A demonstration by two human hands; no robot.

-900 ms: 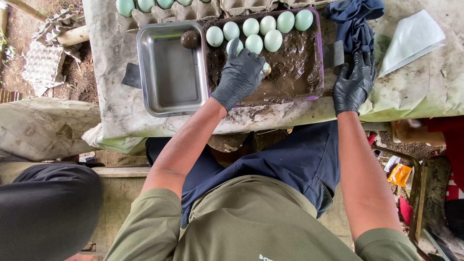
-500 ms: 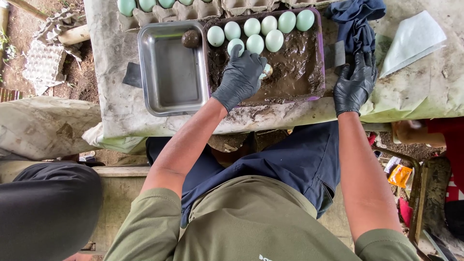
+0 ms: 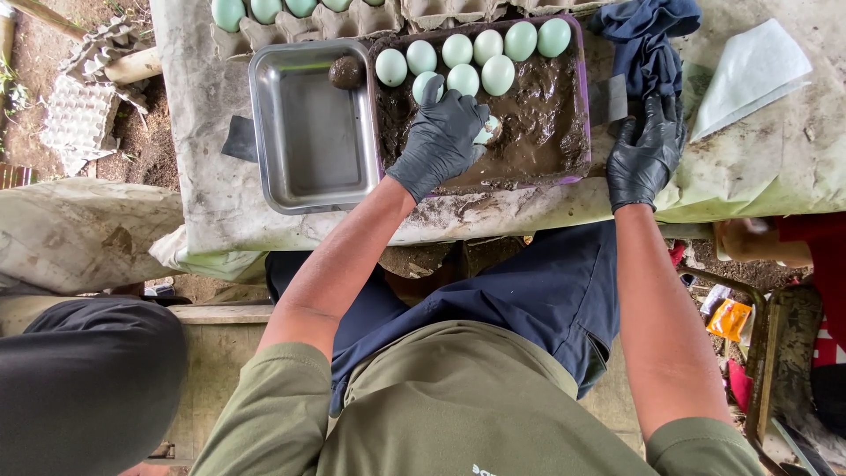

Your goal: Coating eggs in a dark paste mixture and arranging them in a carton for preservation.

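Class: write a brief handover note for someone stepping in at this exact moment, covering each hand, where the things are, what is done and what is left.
Left hand: gloved, in the mud tray, fingers closed over a pale egg lying in the mud.
Right hand: gloved, resting flat on the table beside the tray, holding nothing.
Done: one mud-coated egg sits in the steel pan.
Left: a row of clean pale eggs at the tray's far end; more in the carton behind.
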